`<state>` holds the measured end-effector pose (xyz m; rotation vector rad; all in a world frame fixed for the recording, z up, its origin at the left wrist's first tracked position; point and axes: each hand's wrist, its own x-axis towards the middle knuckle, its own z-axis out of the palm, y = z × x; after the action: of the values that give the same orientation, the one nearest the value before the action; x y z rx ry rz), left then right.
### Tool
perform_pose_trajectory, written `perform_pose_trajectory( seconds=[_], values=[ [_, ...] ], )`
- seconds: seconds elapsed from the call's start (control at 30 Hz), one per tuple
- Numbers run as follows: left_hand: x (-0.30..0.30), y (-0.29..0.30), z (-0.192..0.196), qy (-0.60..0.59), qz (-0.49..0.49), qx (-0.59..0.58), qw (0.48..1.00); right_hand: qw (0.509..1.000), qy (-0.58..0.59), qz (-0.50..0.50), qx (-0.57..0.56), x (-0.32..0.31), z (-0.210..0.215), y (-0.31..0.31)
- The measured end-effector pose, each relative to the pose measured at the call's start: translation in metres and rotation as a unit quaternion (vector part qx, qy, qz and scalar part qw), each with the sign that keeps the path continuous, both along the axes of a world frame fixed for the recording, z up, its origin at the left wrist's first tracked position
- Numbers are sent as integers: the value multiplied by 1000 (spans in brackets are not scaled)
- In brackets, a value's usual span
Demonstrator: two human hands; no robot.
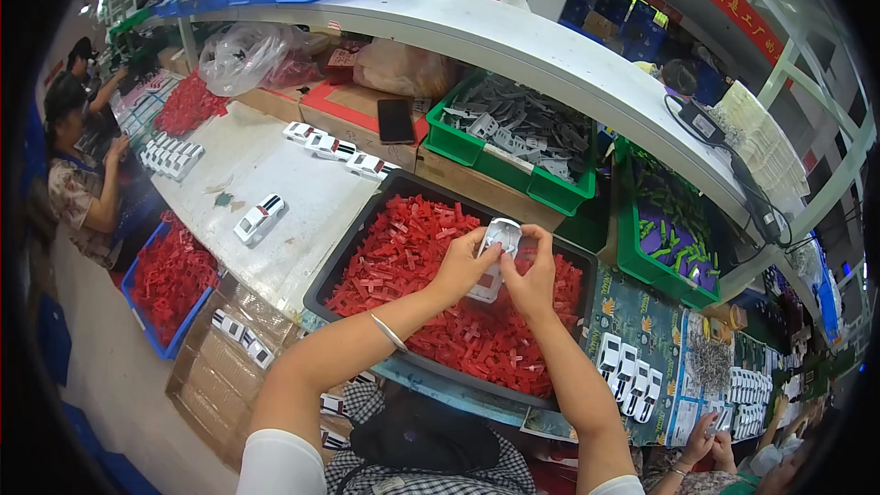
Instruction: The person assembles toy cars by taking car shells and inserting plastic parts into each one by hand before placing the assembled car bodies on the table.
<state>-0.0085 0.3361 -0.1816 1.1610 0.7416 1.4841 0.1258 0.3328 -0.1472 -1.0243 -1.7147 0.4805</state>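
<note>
Both my hands hold a white toy car body shell (501, 233), raised above a black tray (354, 231) heaped with small red plastic parts (412, 252). My left hand (464, 266) grips the shell's left side, its thumb pressed onto the shell. From the right, my right hand (532, 277) closes round the other side, and its thumb meets the left one at the shell's middle. A pale lower part of the car shows below the thumbs; whether it is joined to the shell is hard to see. A bangle circles my left wrist.
One finished-looking white toy car (260, 218) stands on the worktable, with a row of others (339, 148) behind. A phone (396, 121), a green crate of grey parts (522, 119) and an overhead shelf (513, 23) lie beyond. Right are more cars (631, 376) and a co-worker's hands (706, 445).
</note>
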Motion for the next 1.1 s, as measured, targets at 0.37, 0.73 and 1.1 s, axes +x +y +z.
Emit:
perform_pose_trajectory(
  seconds=[0.37,0.73,1.1],
  values=[
    [-3,-8,8,136,37,-19,990,983,61,89,-148,18,-12,20],
    [-4,-6,5,145,36,5,989,973,77,105,-193,20,1,15],
    [-4,-7,6,110,12,-32,993,984,34,60,-166,12,7,8]
  ],
)
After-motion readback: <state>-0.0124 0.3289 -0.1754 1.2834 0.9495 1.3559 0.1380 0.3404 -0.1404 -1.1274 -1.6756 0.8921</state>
